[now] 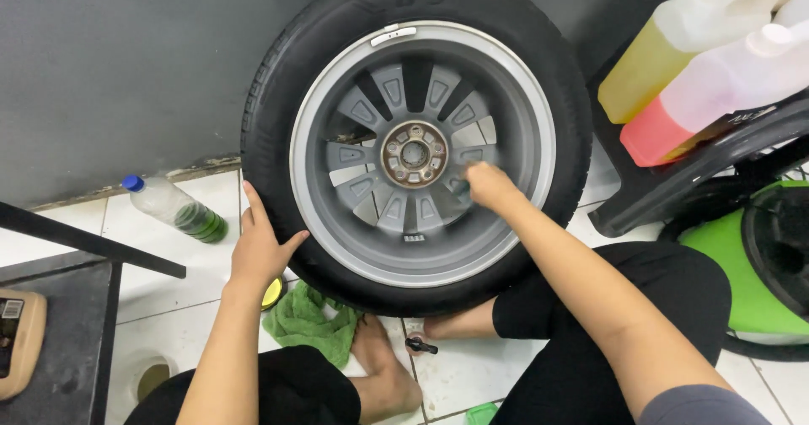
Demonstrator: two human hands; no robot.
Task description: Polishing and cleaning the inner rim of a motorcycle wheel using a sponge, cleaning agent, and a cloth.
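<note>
The wheel (417, 143) stands upright on the tiled floor (177, 282), leaning back against the dark grey wall (126, 63), its grey alloy rim (337, 96) facing the person who sits in front of it with legs spread to either side. So the axle line runs straight away from the person, and the spokes fan out flat before them.

The left hand (259, 252) lies open, fingers spread, palm pressed on the lower-left of the black tyre (270, 96), bracing it from the side. The right hand (489, 185) is the one in the rim: it reaches forward and slightly up, past the tyre wall, to the spokes just right of and below the rusty hub (413, 155). Its fingers are curled in as though around something small, but I cannot tell what, if anything, they hold.

Just below the tyre, near the left hand, a green cloth (308, 320) lies crumpled on the floor with a small yellow tin (271, 293) beside it. A plastic bottle with a blue cap (173, 208) lies further left by the wall. On a black rack (716, 155) to the right sit jugs of yellow (666, 54) and red liquid (708, 96).
</note>
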